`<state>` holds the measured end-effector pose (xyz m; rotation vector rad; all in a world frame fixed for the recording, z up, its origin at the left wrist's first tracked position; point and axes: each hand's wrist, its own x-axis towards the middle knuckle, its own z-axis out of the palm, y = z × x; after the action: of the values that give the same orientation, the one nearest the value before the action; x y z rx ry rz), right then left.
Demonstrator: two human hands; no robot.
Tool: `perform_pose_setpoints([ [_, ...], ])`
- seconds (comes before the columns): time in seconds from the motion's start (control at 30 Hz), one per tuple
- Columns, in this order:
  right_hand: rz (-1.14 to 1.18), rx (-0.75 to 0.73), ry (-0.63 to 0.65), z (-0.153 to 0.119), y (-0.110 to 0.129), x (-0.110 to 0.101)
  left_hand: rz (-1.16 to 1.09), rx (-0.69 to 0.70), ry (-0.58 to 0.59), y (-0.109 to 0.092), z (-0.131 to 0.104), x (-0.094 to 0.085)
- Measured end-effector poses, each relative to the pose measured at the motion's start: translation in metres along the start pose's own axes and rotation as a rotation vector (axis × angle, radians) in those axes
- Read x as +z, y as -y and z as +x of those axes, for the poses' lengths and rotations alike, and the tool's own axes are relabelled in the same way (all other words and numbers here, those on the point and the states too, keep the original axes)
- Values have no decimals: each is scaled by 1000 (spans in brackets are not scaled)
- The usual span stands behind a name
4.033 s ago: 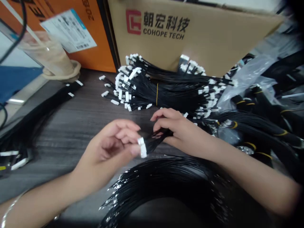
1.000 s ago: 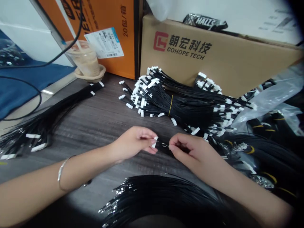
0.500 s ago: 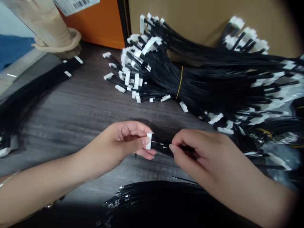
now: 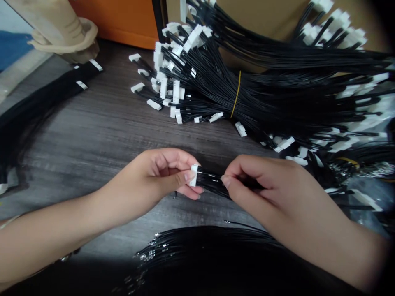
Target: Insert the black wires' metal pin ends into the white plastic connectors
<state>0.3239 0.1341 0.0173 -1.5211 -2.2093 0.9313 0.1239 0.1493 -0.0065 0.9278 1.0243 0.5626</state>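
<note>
Near the middle, still holding a white plug [image 4: 194,175] in left hand [image 4: 160,174]; now pinching thin wires [image 4: 215,180] in right hand [image 4: 270,187], lined up with the plug.

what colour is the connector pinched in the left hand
White; the connector shows best in the head view.

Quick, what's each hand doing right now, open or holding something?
Left hand: closed, pinching a white connector.
Right hand: closed, fingertips pinched on black wires; how many can't be told.
</note>
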Motion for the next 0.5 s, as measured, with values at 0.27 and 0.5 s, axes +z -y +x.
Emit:
perform_pose_setpoints([
  [0.27, -16, -1, -5, -3, 1, -2, -35, 14, 0, 3, 1, -1],
  [0.5, -21, -24, -26, 0, 0, 1, 11, 25, -12, 5, -2, 0],
])
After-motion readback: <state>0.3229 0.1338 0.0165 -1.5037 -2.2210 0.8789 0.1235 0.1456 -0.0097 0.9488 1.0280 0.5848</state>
